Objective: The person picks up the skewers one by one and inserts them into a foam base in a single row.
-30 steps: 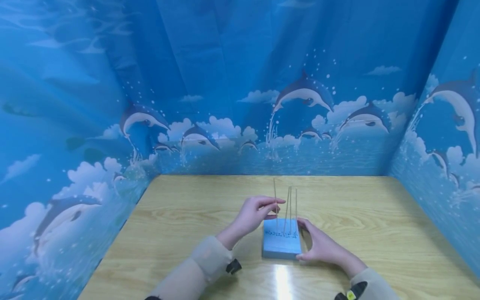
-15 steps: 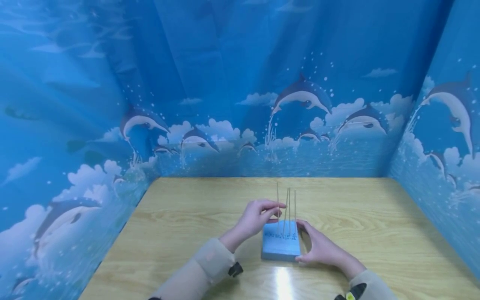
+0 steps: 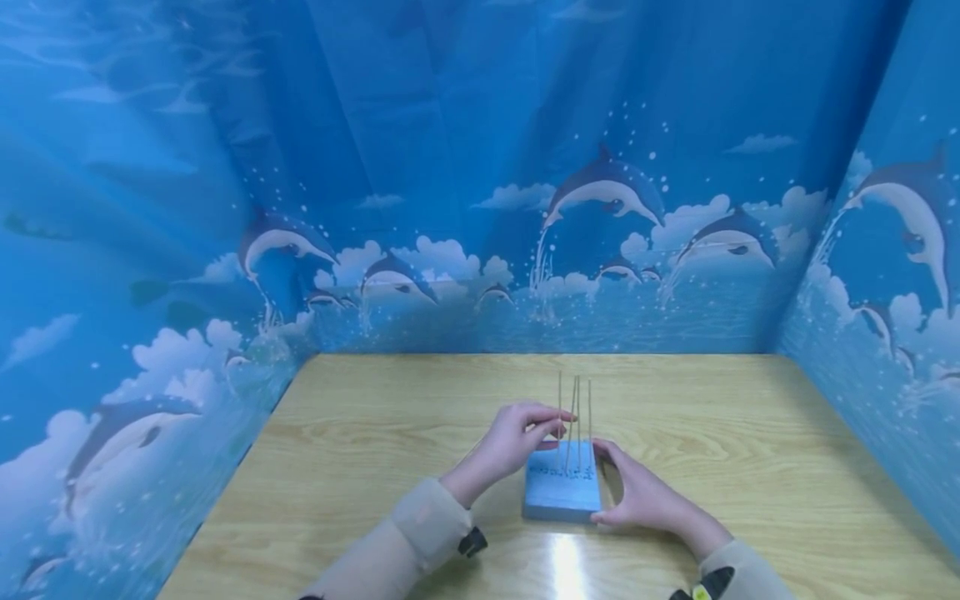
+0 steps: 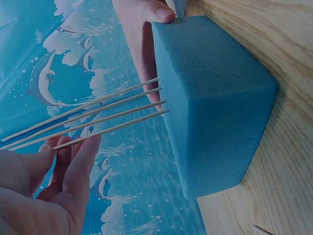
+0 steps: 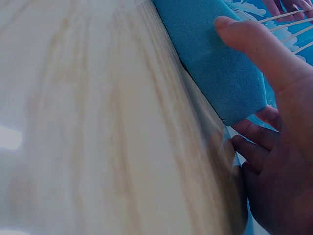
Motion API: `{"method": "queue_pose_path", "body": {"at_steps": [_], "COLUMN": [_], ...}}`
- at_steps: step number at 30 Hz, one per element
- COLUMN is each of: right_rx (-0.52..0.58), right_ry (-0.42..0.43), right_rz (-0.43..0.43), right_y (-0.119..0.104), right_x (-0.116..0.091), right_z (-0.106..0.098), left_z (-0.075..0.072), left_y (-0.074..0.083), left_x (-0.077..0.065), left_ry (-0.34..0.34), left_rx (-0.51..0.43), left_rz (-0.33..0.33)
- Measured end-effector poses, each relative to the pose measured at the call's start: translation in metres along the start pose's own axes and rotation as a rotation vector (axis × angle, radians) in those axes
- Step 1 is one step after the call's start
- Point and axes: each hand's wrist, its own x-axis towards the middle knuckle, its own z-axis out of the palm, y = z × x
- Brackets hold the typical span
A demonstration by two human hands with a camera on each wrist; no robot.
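A blue foam block (image 3: pixel 561 500) lies on the table, with several thin wooden sticks (image 4: pixel 80 106) standing up from its top in a row. Between thumb and fingers, my left hand (image 3: pixel 513 437) pinches the leftmost wooden stick (image 4: pixel 129 120), whose lower end meets the foam. Small dark marks run across the top beside the sticks. At the block's right side, my right hand (image 3: pixel 637 492) grips it, thumb (image 5: pixel 234 32) on the near face and fingers around the far side. The left wrist view hides part of that right hand behind the block.
A light wood-grain table (image 3: pixel 360 450) carries everything. Blue curtains (image 3: pixel 450 308) printed with dolphins and clouds enclose its back and sides. A thin dark pointed tip (image 4: pixel 261 229) shows at the lower edge of the left wrist view.
My left hand and its stick have shifted slightly right; the stick is more upright and its top lower. My right hand keeps its grip on the block.
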Motion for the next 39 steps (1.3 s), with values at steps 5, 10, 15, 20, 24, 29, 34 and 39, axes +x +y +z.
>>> {"method": "queue_pose_path", "body": {"at_steps": [5,10,15,20,24,29,34,39], "right_rx": [0.002,0.007,0.008,0.014,0.015,0.015,-0.008,-0.013], "right_ry": [-0.002,-0.004,-0.001,-0.009,-0.011,-0.004,0.003,-0.004], "right_rz": [0.008,0.016,0.014,0.017,0.019,0.012,0.008,0.007], "right_y": [-0.001,-0.003,-0.005,-0.006,-0.007,-0.006,-0.003,-0.003], "right_x": [-0.001,-0.001,-0.001,-0.002,-0.002,-0.001,-0.001,0.0], "right_z": [0.0,0.0,-0.001,-0.002,-0.002,-0.002,-0.001,-0.001], "left_z": [0.001,0.004,0.005,0.006,0.007,0.008,0.01,0.01], "left_y": [-0.001,-0.004,-0.005,-0.006,-0.008,-0.009,-0.008,-0.007], "left_x": [-0.001,-0.002,-0.002,-0.003,-0.002,-0.003,-0.005,-0.007], "left_ry": [0.01,0.034,0.058,0.059,0.058,0.063,0.063,0.071], "left_rx": [0.008,0.033,0.072,0.096,0.093,0.097,0.09,0.088], "left_rz": [0.021,0.07,0.111,0.122,0.127,0.12,0.108,0.112]}}
